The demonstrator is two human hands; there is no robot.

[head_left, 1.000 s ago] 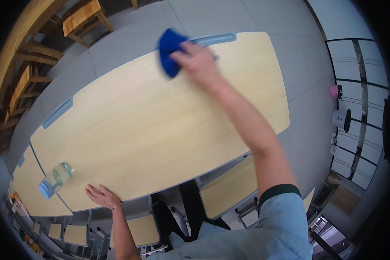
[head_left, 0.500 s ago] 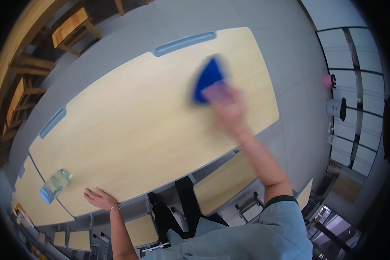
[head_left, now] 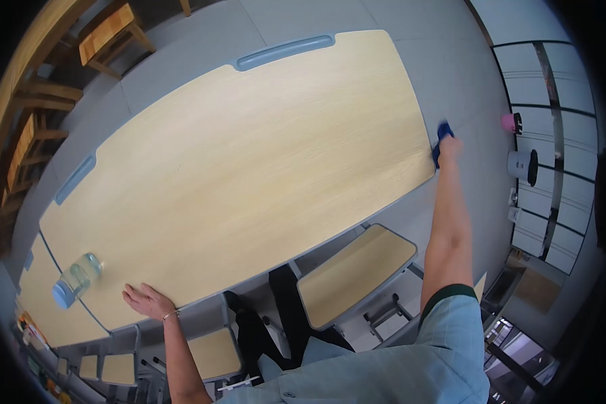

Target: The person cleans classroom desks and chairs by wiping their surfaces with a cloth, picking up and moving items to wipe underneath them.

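Observation:
My right hand [head_left: 450,148] is closed on a blue cloth [head_left: 442,140] at the right end of the light wood table [head_left: 249,161]. The cloth is bunched and slightly blurred, just at or past the table's edge; whether it touches the edge I cannot tell. Flat on the near left part of the tabletop lies my left hand [head_left: 148,301], fingers spread and holding nothing. A clear bottle with a blue cap [head_left: 76,281] lies on its side left of that hand, across the seam between two tables.
Chairs with wooden seats [head_left: 357,276] stand along the table's near side. Wooden stools [head_left: 108,34] are at the upper left. A pink bucket [head_left: 510,123] and a grey bin [head_left: 522,167] stand by white cabinets [head_left: 528,74] on the right.
My right hand has swept the blue cloth from the tabletop rightward to the table's end, and the cloth now looks more bunched. My left hand stays flat on the table.

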